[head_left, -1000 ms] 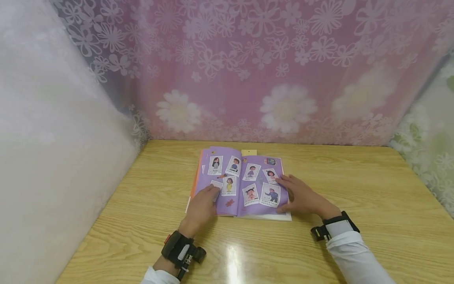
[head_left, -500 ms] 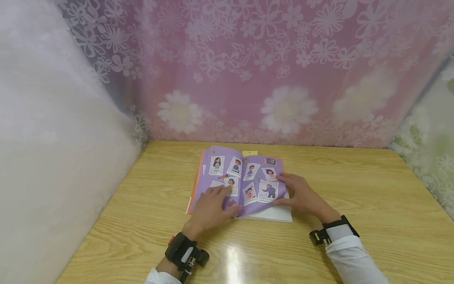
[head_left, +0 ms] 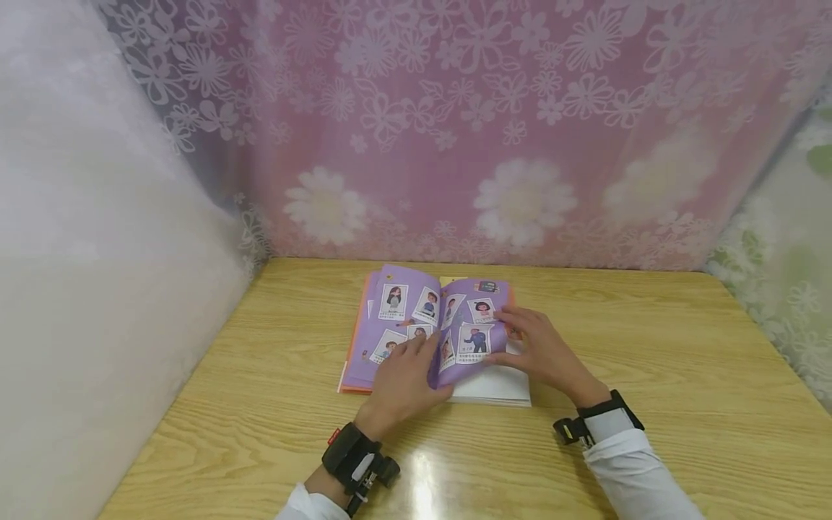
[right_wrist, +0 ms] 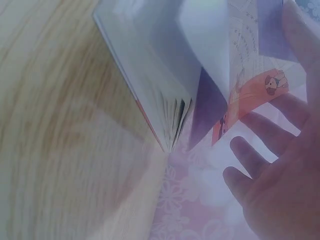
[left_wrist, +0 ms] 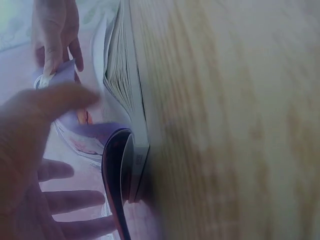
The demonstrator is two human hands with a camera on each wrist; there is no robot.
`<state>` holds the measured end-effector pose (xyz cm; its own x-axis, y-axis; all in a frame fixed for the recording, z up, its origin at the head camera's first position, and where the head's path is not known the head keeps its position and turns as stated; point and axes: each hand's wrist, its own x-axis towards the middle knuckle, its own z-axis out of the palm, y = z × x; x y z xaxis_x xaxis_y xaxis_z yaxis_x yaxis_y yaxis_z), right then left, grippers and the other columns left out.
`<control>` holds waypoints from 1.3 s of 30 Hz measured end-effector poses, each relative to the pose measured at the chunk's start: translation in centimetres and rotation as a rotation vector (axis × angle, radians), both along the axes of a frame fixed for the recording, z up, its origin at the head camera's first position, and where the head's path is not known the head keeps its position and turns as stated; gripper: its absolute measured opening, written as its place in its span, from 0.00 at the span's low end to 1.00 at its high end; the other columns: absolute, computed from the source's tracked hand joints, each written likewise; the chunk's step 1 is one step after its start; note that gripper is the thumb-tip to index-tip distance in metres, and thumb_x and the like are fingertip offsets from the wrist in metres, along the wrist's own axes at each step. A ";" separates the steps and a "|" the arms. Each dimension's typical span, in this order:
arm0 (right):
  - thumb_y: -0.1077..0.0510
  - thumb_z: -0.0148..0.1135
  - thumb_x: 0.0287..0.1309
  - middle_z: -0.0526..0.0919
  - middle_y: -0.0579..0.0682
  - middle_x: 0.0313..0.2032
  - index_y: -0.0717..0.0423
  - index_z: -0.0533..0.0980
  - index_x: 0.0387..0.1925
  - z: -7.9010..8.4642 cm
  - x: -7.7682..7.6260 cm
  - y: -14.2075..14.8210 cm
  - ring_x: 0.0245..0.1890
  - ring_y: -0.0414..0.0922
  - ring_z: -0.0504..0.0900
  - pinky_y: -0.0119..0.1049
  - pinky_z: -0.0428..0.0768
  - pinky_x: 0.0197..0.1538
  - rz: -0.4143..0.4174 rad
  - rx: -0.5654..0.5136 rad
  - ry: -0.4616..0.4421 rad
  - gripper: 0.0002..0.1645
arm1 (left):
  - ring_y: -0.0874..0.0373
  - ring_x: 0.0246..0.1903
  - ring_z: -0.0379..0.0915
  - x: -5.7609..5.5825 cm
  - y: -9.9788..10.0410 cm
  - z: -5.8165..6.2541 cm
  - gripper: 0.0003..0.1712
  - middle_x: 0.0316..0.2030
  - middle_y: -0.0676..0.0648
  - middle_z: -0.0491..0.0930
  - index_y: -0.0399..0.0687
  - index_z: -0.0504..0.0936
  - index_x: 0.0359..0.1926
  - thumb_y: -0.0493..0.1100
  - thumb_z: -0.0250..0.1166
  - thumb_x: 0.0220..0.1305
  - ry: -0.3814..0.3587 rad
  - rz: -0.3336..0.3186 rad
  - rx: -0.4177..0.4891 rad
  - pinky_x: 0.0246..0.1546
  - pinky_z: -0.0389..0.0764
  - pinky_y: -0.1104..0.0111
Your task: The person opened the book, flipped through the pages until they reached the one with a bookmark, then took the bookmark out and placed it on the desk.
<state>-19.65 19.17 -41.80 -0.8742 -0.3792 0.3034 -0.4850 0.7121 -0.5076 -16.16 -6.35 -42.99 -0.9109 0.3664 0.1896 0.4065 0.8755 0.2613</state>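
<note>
Pink floral backdrop [head_left: 416,130] is hanging behind tabletop [head_left: 637,325] — bk [head_left: 422,285] is lying opened nr mid of far edge. L hand [head_left: 404,379] is lying splayed over left pg [head_left: 373,332], gripping nothing; R hand [head_left: 542,354] is pinching curled pg [head_left: 484,321] — risking a tear if pulling hard.

The desk [head_left: 214,404] is yellowish wood with streaky grain, spreading to either side of the fingers and beyond them. Directly on it lies an open book [head_left: 422,314], beneath the left fingers [head_left: 416,352] and reaching across to the right fingers [head_left: 523,320]. A glare [head_left: 422,487] whitens the wood nearer than the left fingers.
</note>
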 end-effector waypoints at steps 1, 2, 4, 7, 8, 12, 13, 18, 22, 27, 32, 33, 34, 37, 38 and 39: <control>0.29 0.65 0.33 0.68 0.59 0.61 0.54 0.68 0.58 0.0 0.0 0.0 0.60 0.58 0.60 0.56 0.57 0.60 0.004 -0.003 0.005 0.51 | 0.45 0.56 0.64 0.0 0.0 0.0 0.48 0.61 0.42 0.66 0.53 0.55 0.67 0.64 0.59 0.47 -0.004 -0.004 0.005 0.51 0.69 0.53; 0.30 0.65 0.33 0.67 0.60 0.61 0.54 0.68 0.58 -0.1 0.0 0.0 0.61 0.58 0.59 0.57 0.57 0.60 0.007 -0.005 0.004 0.51 | 0.45 0.55 0.65 0.0 -0.1 0.0 0.48 0.61 0.42 0.66 0.53 0.54 0.68 0.62 0.61 0.47 0.003 -0.010 0.012 0.51 0.70 0.53; 0.31 0.66 0.33 0.65 0.61 0.62 0.55 0.67 0.58 -0.2 0.0 0.1 0.61 0.59 0.58 0.58 0.56 0.60 0.019 -0.008 0.011 0.52 | 0.45 0.54 0.66 0.0 -0.1 0.0 0.49 0.61 0.42 0.66 0.55 0.51 0.69 0.58 0.62 0.47 0.011 -0.026 0.031 0.51 0.70 0.53; 0.32 0.66 0.33 0.60 0.63 0.64 0.55 0.63 0.62 -0.3 0.0 0.2 0.63 0.60 0.55 0.59 0.53 0.61 0.030 0.005 0.020 0.55 | 0.45 0.51 0.68 0.0 -0.3 -0.1 0.51 0.61 0.43 0.66 0.59 0.47 0.70 0.56 0.62 0.46 0.033 -0.054 0.056 0.48 0.71 0.54; 0.31 0.67 0.33 0.59 0.64 0.65 0.54 0.60 0.64 -0.4 -0.1 0.3 0.63 0.61 0.54 0.59 0.53 0.61 0.030 0.013 0.022 0.57 | 0.45 0.50 0.69 0.0 -0.3 -0.1 0.52 0.60 0.43 0.66 0.60 0.46 0.70 0.55 0.62 0.45 0.038 -0.065 0.068 0.48 0.71 0.54; 0.30 0.67 0.30 0.55 0.62 0.67 0.53 0.50 0.68 -0.3 0.1 0.5 0.64 0.60 0.52 0.59 0.51 0.62 0.038 0.041 0.005 0.66 | 0.49 0.51 0.68 0.1 -0.7 -0.1 0.52 0.61 0.45 0.65 0.61 0.43 0.70 0.52 0.61 0.46 0.021 -0.080 0.148 0.46 0.73 0.57; 0.30 0.68 0.30 0.54 0.62 0.67 0.53 0.48 0.69 -0.2 0.2 0.6 0.65 0.60 0.52 0.60 0.51 0.62 0.040 0.045 -0.011 0.67 | 0.51 0.52 0.67 0.1 -0.9 -0.2 0.51 0.62 0.45 0.65 0.59 0.43 0.70 0.50 0.60 0.47 0.011 -0.075 0.171 0.46 0.73 0.58; 0.32 0.67 0.33 0.54 0.64 0.67 0.54 0.49 0.68 -0.1 0.5 0.9 0.65 0.60 0.51 0.59 0.49 0.63 0.038 0.084 -0.071 0.65 | 0.58 0.49 0.64 0.0 -1.7 -0.5 0.51 0.63 0.41 0.61 0.48 0.34 0.70 0.45 0.54 0.50 -0.005 -0.026 0.259 0.45 0.72 0.64; 0.32 0.66 0.35 0.58 0.65 0.65 0.54 0.50 0.68 -0.3 0.6 1.2 0.65 0.61 0.51 0.59 0.48 0.63 0.021 0.109 -0.090 0.63 | 0.58 0.49 0.63 -0.3 -2.2 -0.3 0.55 0.63 0.40 0.60 0.52 0.27 0.69 0.38 0.53 0.47 0.013 0.038 0.331 0.42 0.71 0.64; 0.30 0.65 0.34 0.61 0.65 0.64 0.53 0.51 0.68 -0.6 0.6 1.4 0.64 0.62 0.51 0.60 0.48 0.62 0.004 0.128 -0.116 0.63 | 0.49 0.45 0.67 -0.5 -3.0 0.0 0.55 0.62 0.36 0.60 0.48 0.33 0.70 0.32 0.55 0.43 0.043 0.136 0.275 0.35 0.72 0.60; 0.29 0.64 0.34 0.63 0.65 0.63 0.54 0.53 0.67 -0.8 0.6 1.6 0.64 0.63 0.51 0.62 0.49 0.61 0.009 0.127 -0.136 0.63 | 0.40 0.51 0.65 -0.5 -3.9 -0.4 0.52 0.64 0.32 0.55 0.44 0.42 0.69 0.33 0.57 0.44 0.011 0.228 0.164 0.39 0.74 0.54; 0.29 0.64 0.34 0.62 0.65 0.63 0.54 0.53 0.67 -0.8 0.6 1.7 0.64 0.63 0.52 0.62 0.49 0.61 0.012 0.123 -0.138 0.62 | 0.39 0.53 0.64 -0.5 -4.1 -0.5 0.52 0.65 0.31 0.53 0.45 0.42 0.70 0.33 0.58 0.44 0.004 0.235 0.148 0.41 0.74 0.53; 0.29 0.64 0.34 0.62 0.66 0.63 0.54 0.53 0.67 -0.9 0.6 1.8 0.64 0.63 0.52 0.63 0.50 0.60 0.015 0.116 -0.141 0.62 | 0.38 0.54 0.62 -0.6 -4.3 -0.6 0.52 0.65 0.31 0.53 0.46 0.42 0.70 0.33 0.58 0.44 0.005 0.233 0.134 0.44 0.73 0.52; 0.31 0.65 0.34 0.58 0.69 0.64 0.57 0.54 0.67 -1.1 0.5 2.0 0.63 0.65 0.53 0.64 0.52 0.59 0.035 0.102 -0.137 0.62 | 0.35 0.61 0.52 -0.6 -4.7 -0.7 0.52 0.66 0.30 0.49 0.48 0.45 0.70 0.33 0.61 0.43 0.024 0.212 0.116 0.54 0.65 0.47; 0.31 0.66 0.34 0.57 0.69 0.64 0.58 0.54 0.66 -1.1 0.5 2.0 0.63 0.65 0.53 0.65 0.52 0.59 0.044 0.094 -0.136 0.62 | 0.34 0.62 0.48 -0.7 -4.8 -0.7 0.52 0.66 0.29 0.48 0.48 0.46 0.69 0.34 0.62 0.43 0.035 0.202 0.105 0.57 0.60 0.45; 0.32 0.67 0.34 0.56 0.70 0.64 0.58 0.54 0.66 -1.2 0.5 2.1 0.63 0.65 0.52 0.65 0.52 0.59 0.053 0.082 -0.144 0.62 | 0.34 0.64 0.44 -0.7 -5.0 -0.8 0.51 0.66 0.29 0.47 0.47 0.49 0.69 0.34 0.62 0.43 0.046 0.194 0.085 0.59 0.56 0.42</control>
